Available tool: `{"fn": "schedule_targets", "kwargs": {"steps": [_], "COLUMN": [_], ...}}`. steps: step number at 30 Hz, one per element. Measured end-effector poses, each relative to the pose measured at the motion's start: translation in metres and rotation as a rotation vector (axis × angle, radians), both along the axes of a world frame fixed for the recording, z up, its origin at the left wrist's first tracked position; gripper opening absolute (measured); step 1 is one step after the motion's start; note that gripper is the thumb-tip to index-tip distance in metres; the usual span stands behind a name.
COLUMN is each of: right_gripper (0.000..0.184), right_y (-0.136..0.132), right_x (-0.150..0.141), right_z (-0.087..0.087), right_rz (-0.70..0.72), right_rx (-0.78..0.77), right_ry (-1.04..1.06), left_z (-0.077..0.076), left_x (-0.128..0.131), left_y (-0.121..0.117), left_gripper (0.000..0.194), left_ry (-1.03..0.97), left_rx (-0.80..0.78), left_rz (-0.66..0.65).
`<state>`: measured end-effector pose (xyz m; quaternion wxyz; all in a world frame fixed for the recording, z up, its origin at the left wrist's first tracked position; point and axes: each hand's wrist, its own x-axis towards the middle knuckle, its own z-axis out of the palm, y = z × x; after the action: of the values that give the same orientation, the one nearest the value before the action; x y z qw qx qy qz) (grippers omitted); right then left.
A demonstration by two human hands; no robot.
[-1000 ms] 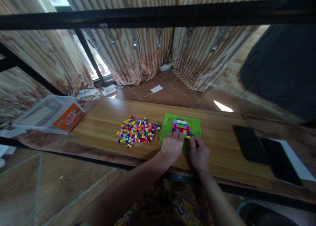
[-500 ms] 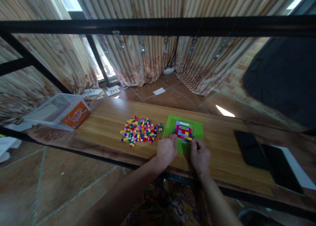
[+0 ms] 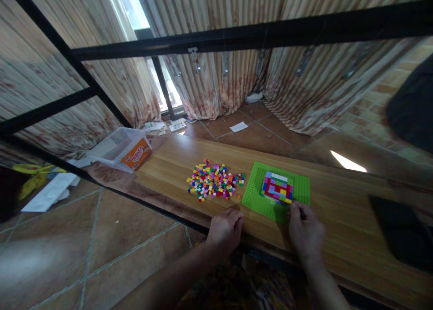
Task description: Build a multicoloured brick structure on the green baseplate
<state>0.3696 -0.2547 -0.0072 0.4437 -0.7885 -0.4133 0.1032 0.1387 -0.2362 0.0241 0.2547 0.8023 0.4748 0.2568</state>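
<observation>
Sitting ahead and left of my nearer right hand, the brick block may be pinched; I can't tell.

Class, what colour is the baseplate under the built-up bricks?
The baseplate is green, seen in the head view.
</observation>
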Motion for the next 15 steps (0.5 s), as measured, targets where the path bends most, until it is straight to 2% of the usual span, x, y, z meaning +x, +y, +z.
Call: {"fn": "schedule_targets", "kwargs": {"steps": [6,9,11,15], "right_gripper": [0.045,0.044,0.042,0.042], "right_y": [-0.002,-0.002,-0.002,-0.002], "right_x": [-0.001,-0.001,-0.001,-0.001], "right_z": [0.004,0.006,0.006,0.005], "right_rz": [-0.019,-0.028,-0.035,-0.042], "right_rx": [-0.030,-0.039,-0.046,-0.053], "right_ry": [-0.027,-0.037,-0.045,-0.039], "left_z": [0.002,0.002,0.000,0.002], "left_x": [-0.055,-0.073,-0.080,-0.083], "left_y": [0.013,0.022,0.026,0.030], "left_gripper": [0.012,0.007,0.011,0.007], "left_ry": [-0.011,-0.016,-0.015,0.051], "left_rx": [0.068,0.055,0.021,-0.021], "left_rz": [0.258,0.441,0.536,0.559]}}
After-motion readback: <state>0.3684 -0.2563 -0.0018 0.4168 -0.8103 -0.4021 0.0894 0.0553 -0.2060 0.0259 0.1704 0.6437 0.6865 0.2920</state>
